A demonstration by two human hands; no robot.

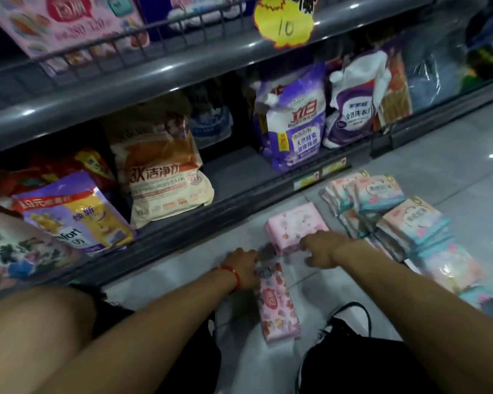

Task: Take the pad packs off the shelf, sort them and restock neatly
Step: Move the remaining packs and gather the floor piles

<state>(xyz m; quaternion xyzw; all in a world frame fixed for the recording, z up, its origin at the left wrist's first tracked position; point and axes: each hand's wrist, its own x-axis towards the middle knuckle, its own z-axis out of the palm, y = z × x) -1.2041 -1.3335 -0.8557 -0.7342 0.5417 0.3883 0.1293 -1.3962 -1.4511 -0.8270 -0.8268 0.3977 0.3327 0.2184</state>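
I am crouched low on a pale, glossy tiled floor [453, 166] in a dim shop aisle, facing a grey metal shelf unit [143, 89] whose rounded front edges catch small glints of light. At the far left, on the bottom shelf, soft crinkled refill pouches lean against each other: a purple and yellow softener pouch [77, 220], then a tall beige and orange detergent bag [162, 172] slumped forward. Further right stands a purple and white detergent pouch [293, 120] with a spout corner, and beside it a white and purple pouch [353, 106]. Above them a yellow starburst price tag [285, 21] hangs from the upper shelf edge.

My left hand [244, 265], a red cord at its wrist, rests on the far end of a long, narrow pink pad pack [278, 302] that lies flat on the tiles between my knees; the fingers curl over its end, though I cannot tell for sure whether they grip it or only press on it. Just beyond it sits a squarish, puffy pink pad pack [293, 223], its plastic wrap smooth and faintly printed. My right hand [322, 248] is at the near edge of that pack, fingers bent down against it; whether they pinch it is hidden from me.

To the right, near the shelf foot, peach and teal pad packs [376, 194] stand in loose overlapping stacks on the floor, and more of them [416, 223] are piled nearer, their thin film shiny and wrinkled.
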